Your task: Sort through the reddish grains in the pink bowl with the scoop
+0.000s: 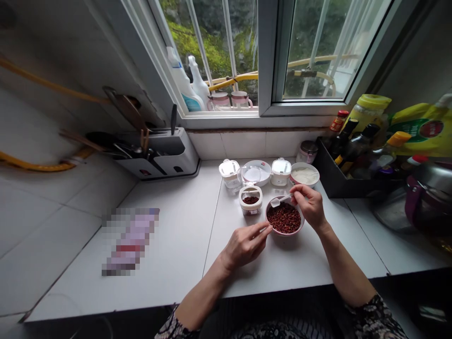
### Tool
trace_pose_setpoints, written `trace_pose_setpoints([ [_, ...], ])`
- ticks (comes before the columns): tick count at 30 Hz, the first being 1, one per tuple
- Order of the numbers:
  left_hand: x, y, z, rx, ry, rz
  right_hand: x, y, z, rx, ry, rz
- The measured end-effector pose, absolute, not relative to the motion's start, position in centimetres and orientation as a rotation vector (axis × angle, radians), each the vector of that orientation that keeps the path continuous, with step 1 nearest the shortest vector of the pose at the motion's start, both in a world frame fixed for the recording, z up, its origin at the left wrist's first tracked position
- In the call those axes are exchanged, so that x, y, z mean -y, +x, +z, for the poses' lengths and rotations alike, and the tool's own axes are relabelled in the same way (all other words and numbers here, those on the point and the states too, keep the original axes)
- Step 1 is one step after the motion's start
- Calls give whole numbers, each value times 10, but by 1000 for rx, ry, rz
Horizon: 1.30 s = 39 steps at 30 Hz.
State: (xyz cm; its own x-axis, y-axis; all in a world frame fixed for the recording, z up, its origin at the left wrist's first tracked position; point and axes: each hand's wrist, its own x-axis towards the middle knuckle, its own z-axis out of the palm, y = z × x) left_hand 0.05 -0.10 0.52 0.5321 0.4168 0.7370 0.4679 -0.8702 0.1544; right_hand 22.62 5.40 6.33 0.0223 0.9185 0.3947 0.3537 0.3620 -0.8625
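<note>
A bowl (285,217) with a pinkish outside, full of dark red peppercorn-like grains, stands on the white counter. My right hand (310,203) pinches the handle of a small white spoon (276,202), whose head hangs over the bowl's far left part. At the near left rim, my left hand (247,244) has its fingertips together on the bowl's edge. Just left of the bowl is a clear seasoning jar (250,207) with a pale rim, its lid raised, partly filled with the same dark grains.
Behind stand two lidded white jars (229,173) (281,171), an oval white dish (264,172) and a bowl of white powder (304,175). A dark bottle box (339,181) is at right, a utensil holder (176,155) at left. A blurred-out purple item (136,238) lies on the left counter.
</note>
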Motion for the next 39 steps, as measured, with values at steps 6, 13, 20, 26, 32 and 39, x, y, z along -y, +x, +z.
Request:
trace_pose_setpoints([
  [6, 1, 0, 5, 778, -2700, -1258, -56, 228, 60, 1774, -1263, 561],
  [13, 1, 0, 4, 783, -2701, -1248, -54, 219, 56, 1897, -1282, 527],
  [20, 1, 0, 4, 780, -2704, -1259, -57, 225, 60, 1602, -1265, 897],
  [26, 1, 0, 5, 777, -2699, -1258, -58, 225, 60, 1539, -1259, 952],
  [32, 1, 0, 4, 780, -2702, -1253, -58, 226, 61, 1479, -1257, 999],
  [39, 1, 0, 3, 787, -2706, -1245, -60, 226, 58, 1432, -1248, 1007],
])
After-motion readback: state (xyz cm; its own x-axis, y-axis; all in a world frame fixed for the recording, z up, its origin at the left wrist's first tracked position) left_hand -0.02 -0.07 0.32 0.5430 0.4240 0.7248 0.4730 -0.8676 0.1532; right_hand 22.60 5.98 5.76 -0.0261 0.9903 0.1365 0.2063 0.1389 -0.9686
